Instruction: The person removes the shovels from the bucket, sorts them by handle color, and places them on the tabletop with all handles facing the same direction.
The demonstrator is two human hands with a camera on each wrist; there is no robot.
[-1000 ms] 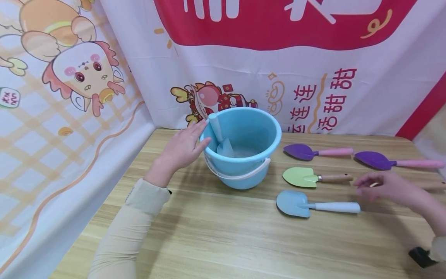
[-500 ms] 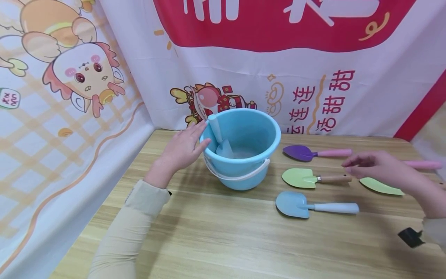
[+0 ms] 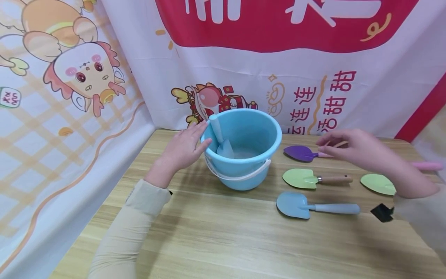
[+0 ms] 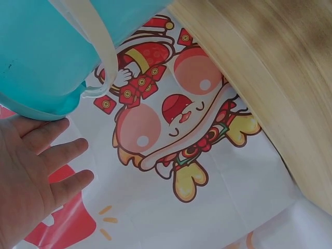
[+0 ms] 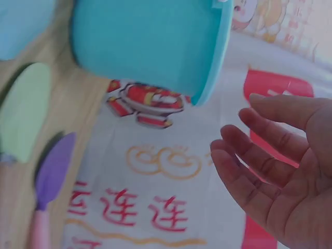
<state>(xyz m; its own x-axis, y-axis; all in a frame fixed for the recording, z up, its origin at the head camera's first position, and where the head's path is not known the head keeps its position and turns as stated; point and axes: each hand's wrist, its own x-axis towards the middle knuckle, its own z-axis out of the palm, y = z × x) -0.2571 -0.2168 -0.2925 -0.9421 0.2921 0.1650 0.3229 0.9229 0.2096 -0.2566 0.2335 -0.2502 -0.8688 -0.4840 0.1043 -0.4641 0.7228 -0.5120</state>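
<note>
My left hand [image 3: 184, 148] rests with straight fingers against the left rim of a light blue bucket [image 3: 254, 130]. In the left wrist view, its fingertips touch the bucket's edge. Inside the bucket a light blue trowel [image 3: 216, 130] leans handle-up. My right hand [image 3: 360, 151] hovers above the pink handle of a purple trowel [image 3: 299, 153], covering part of it. The right wrist view shows that hand's fingers [image 5: 259, 161] loosely bent with nothing between them. Nearer me lie a green trowel [image 3: 299, 178] with a wooden handle and a light blue trowel [image 3: 293, 205].
Farther right, a second green trowel [image 3: 378, 184] lies partly under the right forearm, and another pink handle [image 3: 427, 166] shows behind it. The bucket's white handle [image 3: 256, 171] hangs down in front. Printed cloth [image 3: 226, 66] hangs behind the wooden table [image 3: 223, 236].
My right hand has moved left and away from me, from beside the green trowel's wooden handle to above the pink handle. My left hand and the bucket have stayed in place.
</note>
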